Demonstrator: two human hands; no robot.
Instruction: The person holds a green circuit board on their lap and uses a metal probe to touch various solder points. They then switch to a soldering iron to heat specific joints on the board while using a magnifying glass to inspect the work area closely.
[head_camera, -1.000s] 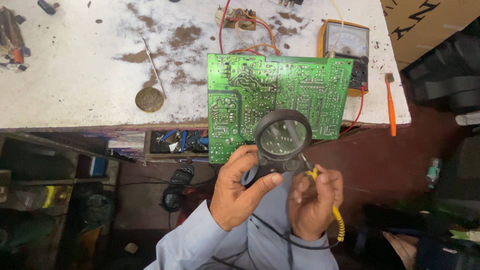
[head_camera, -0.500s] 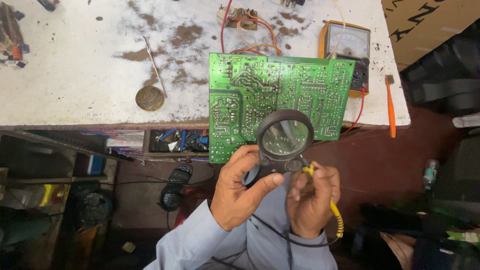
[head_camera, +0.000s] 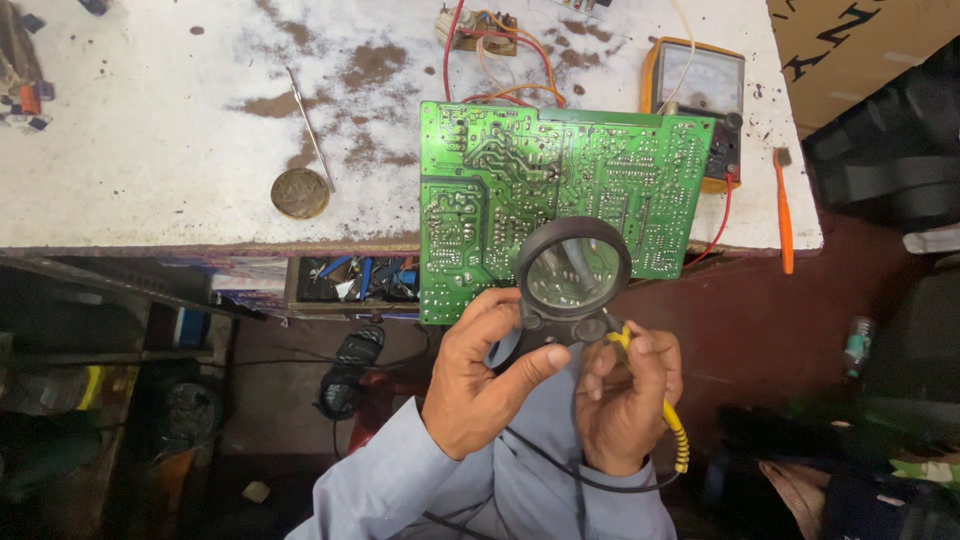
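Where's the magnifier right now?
In the head view, centre: the magnifying glass is held over the green circuit board's lower edge by the left hand, right hand beside it.

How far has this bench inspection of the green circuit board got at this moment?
Already done: the green circuit board lies solder side up at the table edge, with a yellow meter behind it. In hand: the left hand holds a black magnifier over the board's lower edge, while the right hand grips a yellow-handled tool. Left: the tool tip appears not yet on the board.
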